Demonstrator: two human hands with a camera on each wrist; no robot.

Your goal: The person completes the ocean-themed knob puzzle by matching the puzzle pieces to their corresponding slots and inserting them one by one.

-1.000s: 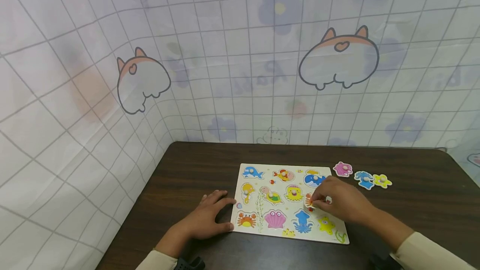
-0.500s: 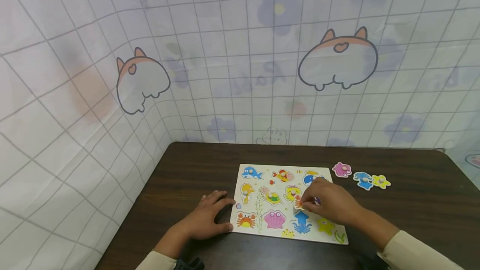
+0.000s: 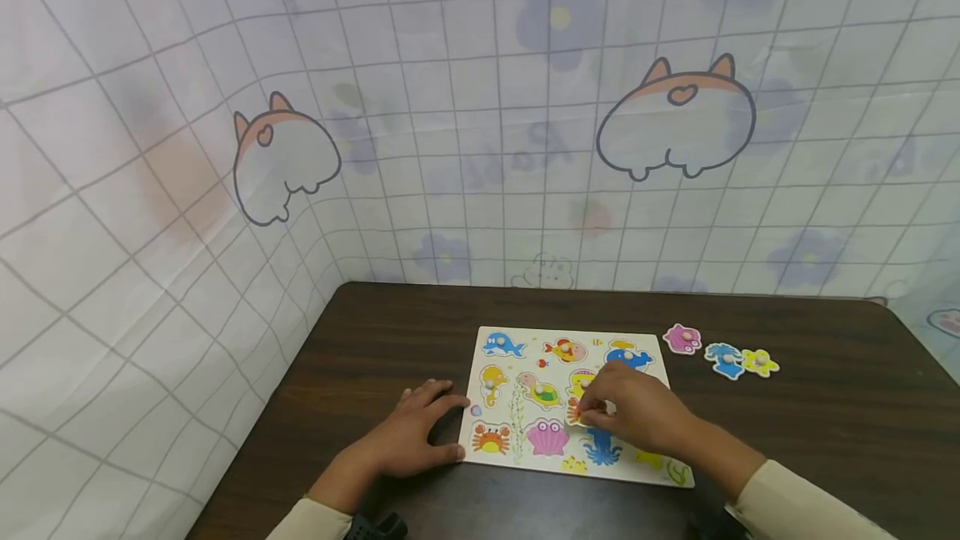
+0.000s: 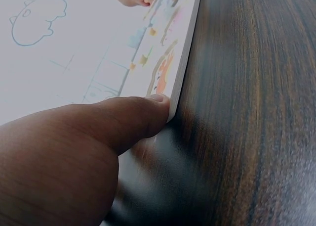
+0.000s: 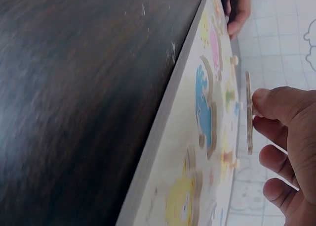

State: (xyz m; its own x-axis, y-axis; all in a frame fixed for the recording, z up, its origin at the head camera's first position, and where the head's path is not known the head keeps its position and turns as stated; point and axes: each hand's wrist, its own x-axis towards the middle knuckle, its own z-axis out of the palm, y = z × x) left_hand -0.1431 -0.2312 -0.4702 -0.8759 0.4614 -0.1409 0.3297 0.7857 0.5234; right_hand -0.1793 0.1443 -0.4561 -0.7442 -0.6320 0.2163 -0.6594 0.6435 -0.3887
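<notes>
A cream puzzle board (image 3: 501, 415) with sea-animal pictures lies on the table. My left hand (image 3: 416, 436) rests flat at its left side, fingers spread, and the thumb (image 4: 143, 112) touches the near left corner. My right hand (image 3: 647, 411) pinches an orange crab puzzle piece (image 3: 573, 412) between thumb and fingers. In the right wrist view the crab piece (image 5: 249, 112) appears edge-on, apart from the board. Knobbed turtle (image 3: 542, 390) and seahorse (image 3: 492, 385) pieces sit in the board. Along the near row are the crab recess (image 3: 491, 439), the shell recess (image 3: 547, 438) and the squid recess (image 3: 602, 448).
Right of the board's far corner lie a pink piece (image 3: 682, 339), a blue squid piece (image 3: 724, 361) and a yellow starfish piece (image 3: 761, 362). The dark wooden table (image 3: 405, 323) meets a white gridded cloth (image 3: 480, 223) at its back and left.
My right hand has carried the crab piece leftward across the board, from near the whale to beside the shell and squid recesses. My left hand has stayed at the board's left edge.
</notes>
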